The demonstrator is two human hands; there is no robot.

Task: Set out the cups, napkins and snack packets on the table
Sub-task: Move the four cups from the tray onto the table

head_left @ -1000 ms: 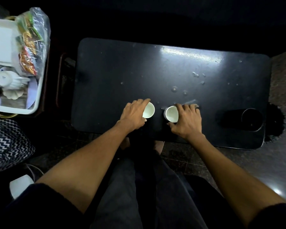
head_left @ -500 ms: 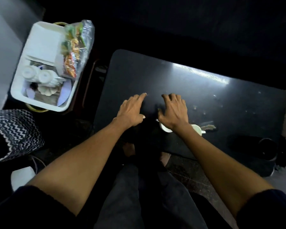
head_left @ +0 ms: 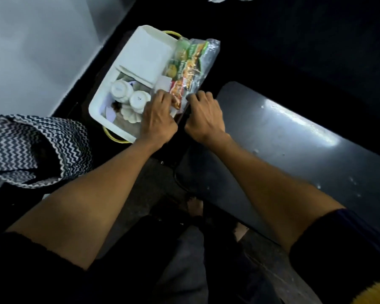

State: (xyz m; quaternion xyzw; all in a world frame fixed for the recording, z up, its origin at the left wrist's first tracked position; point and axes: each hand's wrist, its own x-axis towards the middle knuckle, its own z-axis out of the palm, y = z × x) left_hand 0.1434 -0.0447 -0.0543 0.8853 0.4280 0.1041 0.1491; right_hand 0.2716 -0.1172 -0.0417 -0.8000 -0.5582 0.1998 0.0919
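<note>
A white tray (head_left: 100,113) stands left of the black table (head_left: 283,141). It holds two upturned white cups (head_left: 120,89) (head_left: 139,99), a stack of white napkins (head_left: 147,55) and a clear bag of snack packets (head_left: 190,62) lying along its right side. My left hand (head_left: 157,119) curls over the bag's near end, fingertips on an orange packet. My right hand (head_left: 203,118) closes on the bag's right edge, just off the table's left end. The cups set on the table earlier are out of view.
A black-and-white zigzag cloth (head_left: 31,148) lies to the left, near the tray. A pale grey wall (head_left: 37,44) rises behind it. Yellow handles (head_left: 113,137) stick out under the tray. My legs are below, between tray and table.
Both hands have left the two cups on the table and moved left to the tray, closing on the snack bag. The view has swung left with them.
</note>
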